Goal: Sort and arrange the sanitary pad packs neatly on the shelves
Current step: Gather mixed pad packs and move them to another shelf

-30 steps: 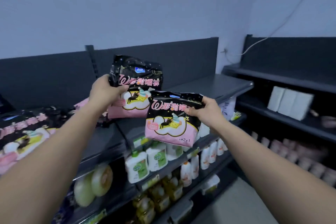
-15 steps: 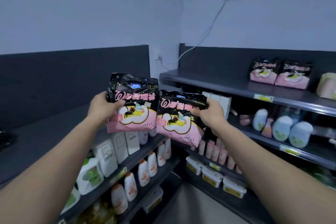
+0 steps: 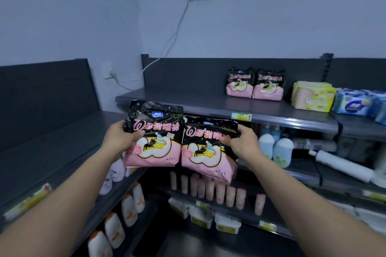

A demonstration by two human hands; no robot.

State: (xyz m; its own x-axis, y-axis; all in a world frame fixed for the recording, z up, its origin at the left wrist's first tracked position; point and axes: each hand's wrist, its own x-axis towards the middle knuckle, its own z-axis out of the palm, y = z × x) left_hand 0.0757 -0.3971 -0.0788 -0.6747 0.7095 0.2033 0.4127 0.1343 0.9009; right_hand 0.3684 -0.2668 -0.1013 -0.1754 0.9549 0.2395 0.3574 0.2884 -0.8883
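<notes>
Before the shelf (image 3: 188,102), left hand (image 3: 120,142) clamps pillowy left pack (image 3: 154,135); right hand (image 3: 242,144) clamps glossy right pack (image 3: 206,150).

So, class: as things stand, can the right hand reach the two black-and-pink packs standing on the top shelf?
Probably yes, though it is full: the right hand grips its own black-and-pink pack. Nothing stands between it and the two shelved packs on the dark top shelf.

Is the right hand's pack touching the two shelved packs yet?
Apart. Head view shows the pack in the right hand low and left of the shelved packs, bare top shelf between.
</notes>
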